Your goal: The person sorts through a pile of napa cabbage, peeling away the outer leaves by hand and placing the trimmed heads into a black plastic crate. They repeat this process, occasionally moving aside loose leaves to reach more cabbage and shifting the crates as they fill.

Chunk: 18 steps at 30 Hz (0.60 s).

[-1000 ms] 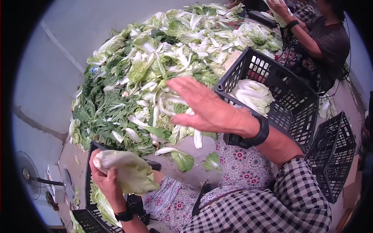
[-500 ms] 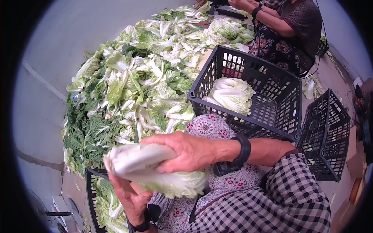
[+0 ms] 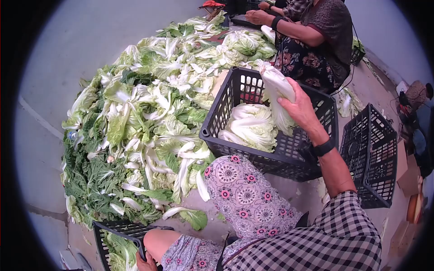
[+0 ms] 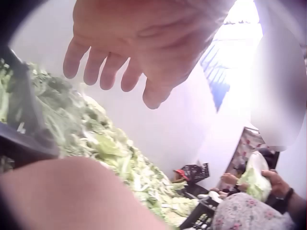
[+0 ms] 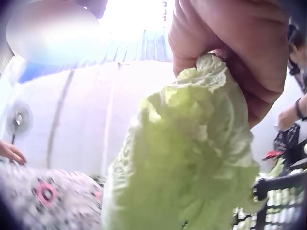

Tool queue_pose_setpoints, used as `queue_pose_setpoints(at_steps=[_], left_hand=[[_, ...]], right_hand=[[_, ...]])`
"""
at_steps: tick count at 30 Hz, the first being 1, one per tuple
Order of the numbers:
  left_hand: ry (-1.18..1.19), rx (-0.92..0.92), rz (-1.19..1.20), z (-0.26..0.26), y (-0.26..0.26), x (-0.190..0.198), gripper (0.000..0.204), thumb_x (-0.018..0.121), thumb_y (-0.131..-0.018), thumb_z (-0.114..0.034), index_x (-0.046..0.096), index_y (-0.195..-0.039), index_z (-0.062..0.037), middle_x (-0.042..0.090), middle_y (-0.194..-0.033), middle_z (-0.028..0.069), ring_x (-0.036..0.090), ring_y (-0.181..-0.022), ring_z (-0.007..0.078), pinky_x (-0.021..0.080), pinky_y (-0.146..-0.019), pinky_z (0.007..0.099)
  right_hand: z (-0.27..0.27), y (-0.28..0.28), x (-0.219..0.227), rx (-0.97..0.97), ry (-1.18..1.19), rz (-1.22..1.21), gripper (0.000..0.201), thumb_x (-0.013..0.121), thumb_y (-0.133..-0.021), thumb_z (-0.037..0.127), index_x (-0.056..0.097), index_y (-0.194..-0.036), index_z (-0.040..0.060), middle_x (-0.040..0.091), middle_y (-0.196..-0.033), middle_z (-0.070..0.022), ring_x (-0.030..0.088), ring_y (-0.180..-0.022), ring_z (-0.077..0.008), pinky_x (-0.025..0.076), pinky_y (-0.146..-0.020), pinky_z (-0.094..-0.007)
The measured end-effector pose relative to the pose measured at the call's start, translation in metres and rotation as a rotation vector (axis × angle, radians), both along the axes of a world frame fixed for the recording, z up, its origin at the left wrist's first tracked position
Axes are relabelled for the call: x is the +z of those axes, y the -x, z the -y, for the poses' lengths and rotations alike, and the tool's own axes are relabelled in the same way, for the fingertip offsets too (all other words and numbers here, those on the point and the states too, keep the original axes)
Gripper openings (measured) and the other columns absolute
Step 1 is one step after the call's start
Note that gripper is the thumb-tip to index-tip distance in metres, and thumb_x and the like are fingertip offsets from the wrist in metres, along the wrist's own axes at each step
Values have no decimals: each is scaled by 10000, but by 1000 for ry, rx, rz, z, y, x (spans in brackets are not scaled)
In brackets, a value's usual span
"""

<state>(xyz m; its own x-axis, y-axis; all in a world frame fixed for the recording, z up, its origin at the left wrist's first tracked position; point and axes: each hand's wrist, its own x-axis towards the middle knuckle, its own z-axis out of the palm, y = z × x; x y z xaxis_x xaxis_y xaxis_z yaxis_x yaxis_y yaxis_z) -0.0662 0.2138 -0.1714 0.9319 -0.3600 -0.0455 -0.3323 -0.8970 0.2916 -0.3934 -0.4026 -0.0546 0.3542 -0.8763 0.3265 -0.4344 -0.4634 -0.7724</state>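
My right hand (image 3: 299,106) grips a napa cabbage (image 3: 279,92) by its side, holding it root end up over the black crate (image 3: 266,165). Another trimmed cabbage (image 3: 253,126) lies inside that crate. In the right wrist view the held cabbage's pale green leaves (image 5: 187,158) fill the middle, below my curled fingers. My left hand (image 3: 145,263) is low at the bottom of the head view, beside my knee and the lower-left crate (image 3: 118,224). The left wrist view shows that left hand (image 4: 144,38) holding nothing, its fingers spread and loosely straight.
A large heap of loose cabbage leaves (image 3: 149,122) covers the floor at left and centre. Leafy greens (image 3: 120,250) lie in the lower-left crate. An empty black crate (image 3: 368,156) stands at the right. Another person (image 3: 312,45) sits beyond the crate in front.
The cabbage has passed from my left hand to my right, which has carried it rightward over the crate in front. My left hand has dropped down beside my knee.
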Motion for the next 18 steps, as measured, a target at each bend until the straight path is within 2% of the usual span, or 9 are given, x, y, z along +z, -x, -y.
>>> queue_pose_setpoints(at_steps=[3, 4, 5, 7, 8, 10, 11, 14, 18], left_hand=[[293, 227, -311, 42, 18, 37, 433, 621, -870, -351, 541, -1052, 33, 581, -709, 92, 523, -550, 151, 459, -469, 281], [322, 200, -297, 44, 20, 39, 449, 628, -860, -368, 546, -1030, 39, 580, -707, 98, 529, -547, 148, 461, -465, 282], [243, 181, -244, 41, 19, 38, 440, 623, -865, -366, 548, -1015, 40, 575, -696, 95, 527, -542, 148, 460, -461, 280], [79, 142, -142, 31, 13, 27, 424, 611, -873, -363, 553, -984, 42, 565, -673, 91, 522, -531, 148, 457, -453, 278], [118, 85, -69, 26, 12, 20, 397, 604, -877, -364, 557, -941, 25, 542, -637, 76, 496, -502, 146, 435, -426, 275], [57, 177, -119, 21, 10, 18, 376, 604, -878, -356, 548, -913, 15, 525, -617, 62, 477, -488, 139, 420, -413, 273], [29, 220, -142, 23, 10, 19, 367, 604, -878, -352, 544, -900, 10, 517, -607, 54, 468, -482, 135, 412, -407, 272], [190, 221, -191, 21, 8, 14, 333, 605, -882, -327, 533, -857, -3, 508, -595, 41, 452, -469, 124, 395, -401, 265], [126, 198, -152, 5, -4, -4, 285, 593, -895, -276, 519, -831, -8, 514, -601, 33, 460, -479, 118, 394, -403, 261]], right_hand=[[26, -16, -37, 140, 86, -160, 731, 691, -739, 220, 344, -1351, 23, 416, -1337, -245, 431, -1235, -332, 343, -1034, -372], [46, -17, -64, 262, 85, -284, 798, 699, -734, 266, 298, -1375, 12, 321, -1404, -246, 342, -1298, -336, 281, -1077, -384], [55, -16, -86, 318, -9, -392, 792, 704, -733, 289, 328, -1361, -15, 326, -1401, -252, 319, -1311, -349, 269, -1082, -392], [60, -17, -98, 422, -279, -451, 787, 678, -776, 402, 346, -1353, -19, 381, -1362, -241, 363, -1283, -336, 286, -1073, -392], [58, -19, -101, 439, -327, -414, 761, 668, -788, 396, 359, -1344, -22, 401, -1347, -240, 385, -1267, -335, 304, -1062, -393], [52, -18, -103, 467, -426, -343, 711, 650, -813, 384, 384, -1326, -30, 441, -1318, -237, 430, -1235, -333, 339, -1039, -395], [48, -19, -101, 492, -427, -325, 697, 643, -820, 378, 387, -1323, -31, 455, -1306, -233, 446, -1219, -331, 352, -1028, -393], [27, -24, -81, 541, -418, -268, 608, 606, -846, 314, 411, -1300, -41, 514, -1237, -246, 497, -1174, -322, 404, -978, -374], [-23, -39, -55, 713, -381, -287, 619, 566, -867, 347, 376, -1317, -34, 522, -1212, -267, 521, -1135, -336, 406, -968, -378]])
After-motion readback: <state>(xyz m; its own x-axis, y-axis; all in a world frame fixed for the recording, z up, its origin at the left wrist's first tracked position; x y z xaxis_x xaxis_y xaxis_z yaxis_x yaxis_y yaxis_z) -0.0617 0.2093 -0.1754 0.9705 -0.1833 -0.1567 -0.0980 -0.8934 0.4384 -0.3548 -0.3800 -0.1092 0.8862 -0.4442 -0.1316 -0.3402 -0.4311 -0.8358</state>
